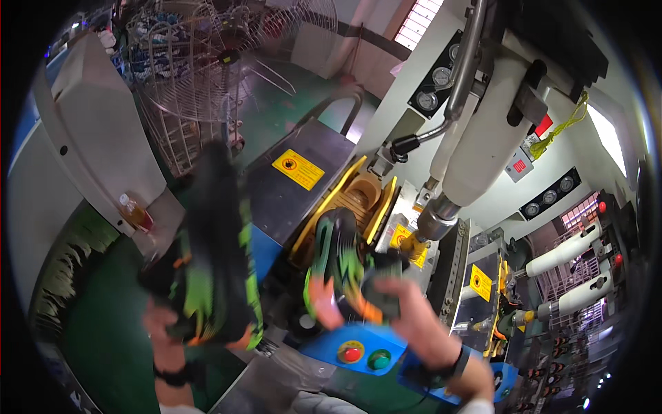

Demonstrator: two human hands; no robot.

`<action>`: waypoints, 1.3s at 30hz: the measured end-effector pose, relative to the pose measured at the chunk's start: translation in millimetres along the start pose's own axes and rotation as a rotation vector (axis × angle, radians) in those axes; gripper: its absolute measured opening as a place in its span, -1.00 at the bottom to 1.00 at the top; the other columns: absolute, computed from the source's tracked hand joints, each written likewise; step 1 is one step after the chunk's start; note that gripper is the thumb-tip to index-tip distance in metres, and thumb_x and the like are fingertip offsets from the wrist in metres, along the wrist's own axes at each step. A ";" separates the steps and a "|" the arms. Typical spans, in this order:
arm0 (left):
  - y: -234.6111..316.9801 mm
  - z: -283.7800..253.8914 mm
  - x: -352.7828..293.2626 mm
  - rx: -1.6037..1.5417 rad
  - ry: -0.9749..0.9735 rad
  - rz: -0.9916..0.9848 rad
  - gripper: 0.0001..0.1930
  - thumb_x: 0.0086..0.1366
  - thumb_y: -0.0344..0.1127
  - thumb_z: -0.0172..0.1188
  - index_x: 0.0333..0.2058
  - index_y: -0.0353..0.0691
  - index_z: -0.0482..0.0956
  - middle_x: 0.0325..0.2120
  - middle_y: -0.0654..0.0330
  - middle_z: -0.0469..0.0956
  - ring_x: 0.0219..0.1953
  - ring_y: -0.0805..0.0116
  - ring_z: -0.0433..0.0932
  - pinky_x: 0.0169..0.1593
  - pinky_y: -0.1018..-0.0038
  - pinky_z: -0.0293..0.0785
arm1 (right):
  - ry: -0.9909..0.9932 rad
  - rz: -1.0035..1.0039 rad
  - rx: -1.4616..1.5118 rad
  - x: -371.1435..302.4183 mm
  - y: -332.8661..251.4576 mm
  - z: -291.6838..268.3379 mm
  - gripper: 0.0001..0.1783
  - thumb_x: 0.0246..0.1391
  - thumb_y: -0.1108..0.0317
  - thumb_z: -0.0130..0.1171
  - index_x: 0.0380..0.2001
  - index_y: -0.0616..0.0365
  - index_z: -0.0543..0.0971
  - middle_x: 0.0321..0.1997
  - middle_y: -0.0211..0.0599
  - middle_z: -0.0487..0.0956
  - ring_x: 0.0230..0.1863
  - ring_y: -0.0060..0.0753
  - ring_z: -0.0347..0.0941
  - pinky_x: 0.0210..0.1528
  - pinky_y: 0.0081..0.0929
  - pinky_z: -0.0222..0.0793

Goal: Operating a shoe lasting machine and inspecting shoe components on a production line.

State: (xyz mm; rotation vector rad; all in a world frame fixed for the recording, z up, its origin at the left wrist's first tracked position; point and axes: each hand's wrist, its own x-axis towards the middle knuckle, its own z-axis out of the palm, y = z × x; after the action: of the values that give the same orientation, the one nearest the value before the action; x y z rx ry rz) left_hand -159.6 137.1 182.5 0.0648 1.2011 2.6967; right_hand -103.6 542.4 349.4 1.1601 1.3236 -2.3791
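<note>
Press machine [483, 138] looms over us. Our left hand [165, 324] grips one black-green shoe [214, 255] upright, clear of it; our right hand [414, 310] clasps a second shoe [341, 262], seemingly seating it at the yellow cradle [345, 193].

Both shoes [214, 262] [341, 259] look like soft knit cloth, while the press's cylinder [483, 152] is smooth, glossy white-painted metal.
</note>
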 end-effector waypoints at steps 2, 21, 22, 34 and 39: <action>-7.9 -46.1 -39.8 -0.074 0.035 0.033 -0.32 -0.16 -0.42 0.00 0.08 -0.41 0.35 -0.10 -0.06 0.51 -0.12 0.04 0.56 -0.03 0.26 0.53 | 0.095 -0.184 -0.324 93.7 -31.0 -30.9 -0.71 0.03 0.32 -0.01 -0.22 0.28 0.50 -0.31 -0.14 0.54 -0.31 -0.24 0.50 -0.26 -0.33 0.45; -44.3 -24.2 -211.0 -0.234 0.970 -0.549 -0.72 0.02 -0.31 0.12 -0.25 -0.24 0.50 -0.29 0.14 0.47 -0.20 0.11 0.45 -0.12 0.22 0.42 | 0.821 -1.090 -1.099 242.8 -3.5 7.2 -0.56 -0.23 0.43 0.03 -0.21 0.40 0.26 -0.35 0.20 0.46 -0.24 0.20 0.47 -0.16 -0.11 0.36; -45.7 -24.6 -209.7 -0.178 0.913 -0.549 -0.70 0.02 -0.30 0.12 -0.23 -0.26 0.50 -0.28 0.13 0.48 -0.19 0.10 0.45 -0.11 0.22 0.42 | 0.760 -0.942 -1.028 230.0 -6.8 15.0 -0.54 -0.22 0.42 0.05 -0.19 0.41 0.26 -0.32 0.19 0.46 -0.21 0.18 0.47 -0.13 -0.13 0.37; -64.3 33.6 -221.7 -0.087 0.860 -0.694 -0.67 0.01 -0.22 0.16 -0.28 -0.32 0.54 -0.33 0.08 0.53 -0.24 0.06 0.49 -0.14 0.29 0.45 | 0.680 -0.916 -0.923 219.3 -19.9 -15.6 -0.31 -0.20 0.29 0.16 -0.05 0.47 0.13 -0.13 0.38 0.36 -0.13 0.36 0.38 -0.04 -0.01 0.35; -40.0 30.5 -270.5 0.582 0.424 -0.228 -0.48 -0.03 -0.22 0.13 -0.05 -0.30 0.42 -0.21 0.01 0.47 -0.20 0.09 0.49 -0.05 0.28 0.44 | 0.232 -1.454 -1.362 67.5 77.2 -10.5 -0.24 -0.08 0.28 0.22 0.14 0.45 0.19 0.06 0.26 0.38 0.04 0.31 0.33 0.11 -0.05 0.25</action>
State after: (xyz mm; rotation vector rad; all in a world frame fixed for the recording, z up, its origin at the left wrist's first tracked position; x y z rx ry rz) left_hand 115.5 134.5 183.3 -0.5501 1.9424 2.1426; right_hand -105.6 519.0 249.1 -0.1373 3.5918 -0.7342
